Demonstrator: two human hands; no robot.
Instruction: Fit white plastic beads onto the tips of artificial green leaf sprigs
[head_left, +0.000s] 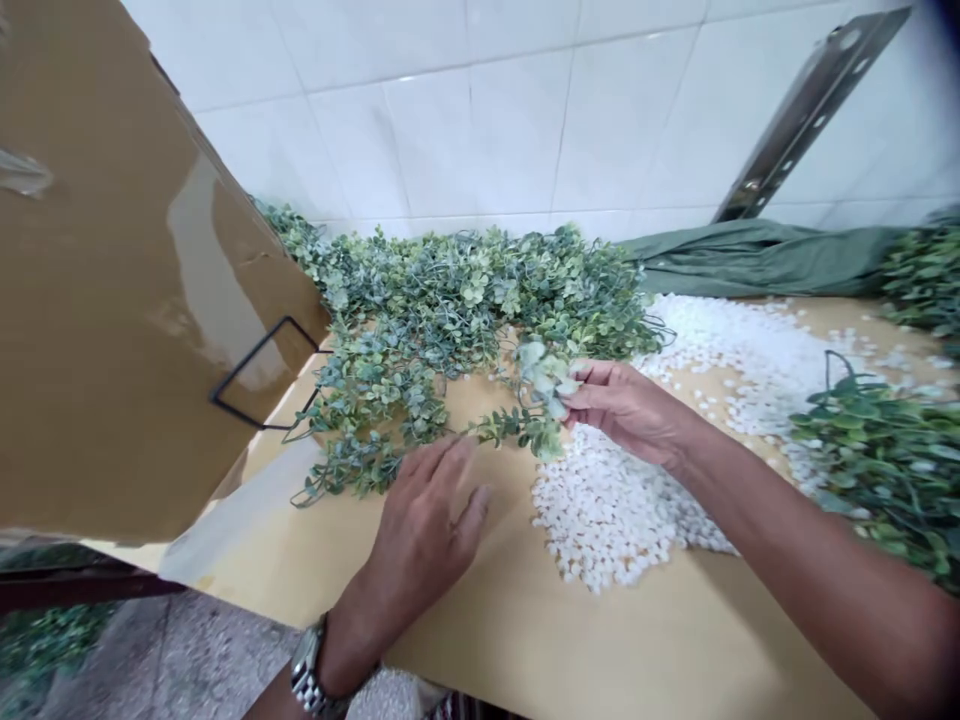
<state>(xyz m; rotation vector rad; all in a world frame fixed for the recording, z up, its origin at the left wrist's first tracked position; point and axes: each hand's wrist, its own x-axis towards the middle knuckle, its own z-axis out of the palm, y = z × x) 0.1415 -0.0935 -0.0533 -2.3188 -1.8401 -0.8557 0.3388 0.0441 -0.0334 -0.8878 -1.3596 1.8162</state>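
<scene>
My right hand (626,408) pinches a leafy artificial green sprig (546,378) between thumb and fingers, above the table. Its pale leaves look slightly blurred. Palm down, my left hand (427,515) has its thumb apart from the fingers, and I see nothing held in it. The fingertips are close to a thin leafy stem (514,425) running toward the right hand; whether they touch it I cannot tell. Behind both hands lies a tangled heap of artificial greenery (465,290). Small white plastic pieces (600,520) are spread beneath my right hand and forearm.
A cardboard box (97,300) stands at the left, near a black wire frame (262,375). More greenery (892,450) lies on the right of the table (637,640). Green cloth (757,258) runs along the tiled wall (510,120), below a metal bracket (810,115).
</scene>
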